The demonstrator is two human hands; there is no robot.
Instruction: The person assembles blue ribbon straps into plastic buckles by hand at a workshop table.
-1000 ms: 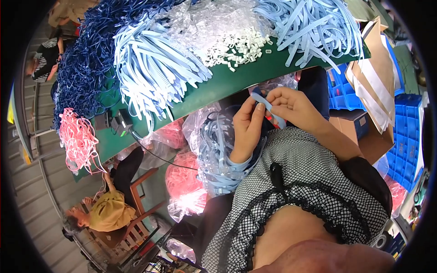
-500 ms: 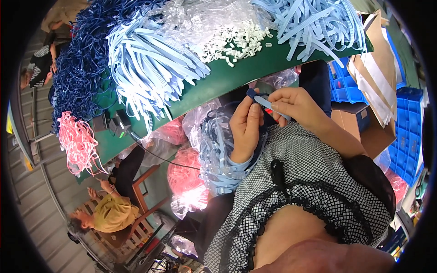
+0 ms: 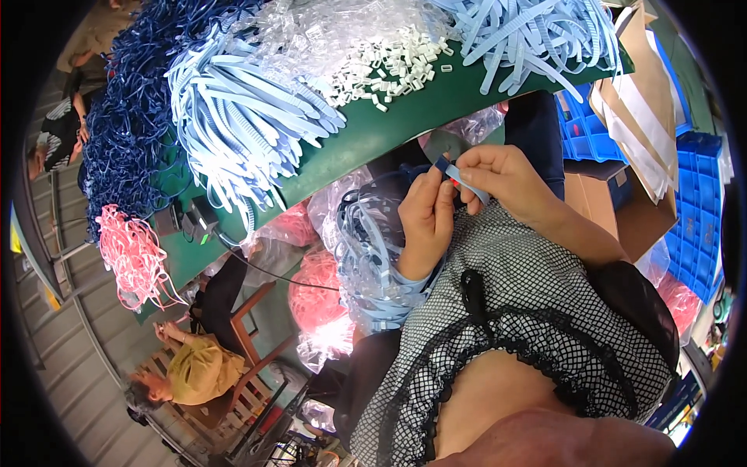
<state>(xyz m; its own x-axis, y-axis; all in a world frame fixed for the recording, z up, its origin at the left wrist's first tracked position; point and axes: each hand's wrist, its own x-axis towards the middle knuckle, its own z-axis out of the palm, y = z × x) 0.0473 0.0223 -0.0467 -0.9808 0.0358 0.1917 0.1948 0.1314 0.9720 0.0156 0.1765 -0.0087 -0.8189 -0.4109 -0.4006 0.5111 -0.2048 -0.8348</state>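
Note:
My left hand [image 3: 427, 212] is closed, pinching a light blue strap [image 3: 476, 193] at its dark blue end [image 3: 442, 163]. My right hand [image 3: 502, 177] grips the same strap with thumb and fingers pressed together, close beside the left fingertips. A small red spot shows between the hands; what it is I cannot make out. Both hands are held above my lap, just off the green table's [image 3: 373, 128] near edge. Below my left wrist lies a clear plastic bag of light blue straps [image 3: 373, 268].
On the table lie light blue straps [image 3: 233, 117], small white buckles [image 3: 389, 66], clear plastic pieces [image 3: 311, 31], dark blue cords [image 3: 128, 117] and pink cords [image 3: 131, 253]. Cardboard boxes [image 3: 595, 206] and blue crates [image 3: 692, 222] stand right. A seated person [image 3: 204, 370] is at left.
Both hands stay together on the strap and have shifted slightly. The right fingers have moved nearer the dark blue end. The table appears slightly higher and further left.

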